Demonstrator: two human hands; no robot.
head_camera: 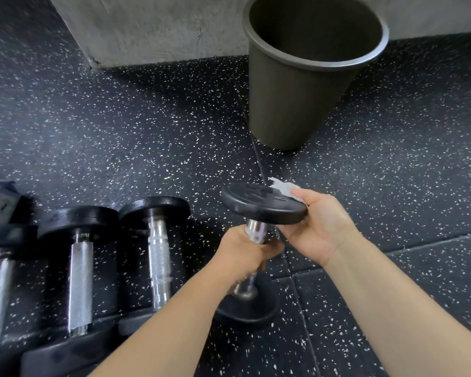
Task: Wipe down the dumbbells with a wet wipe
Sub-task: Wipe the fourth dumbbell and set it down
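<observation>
A black dumbbell (261, 204) with a chrome handle stands nearly upright above the speckled floor. My left hand (242, 254) grips its handle in a fist. My right hand (321, 227) curls round the far right edge of the upper black plate and holds a white wet wipe (286, 187) against the plate's top. The lower plate (246, 312) is near the floor below my left wrist. Three more dumbbells (158, 257) lie side by side at the left.
A dark grey bin (307, 104) stands open on the floor straight ahead, beyond the held dumbbell. A concrete block (152, 28) rises at the back. A grey object (0, 200) sits at the far left edge.
</observation>
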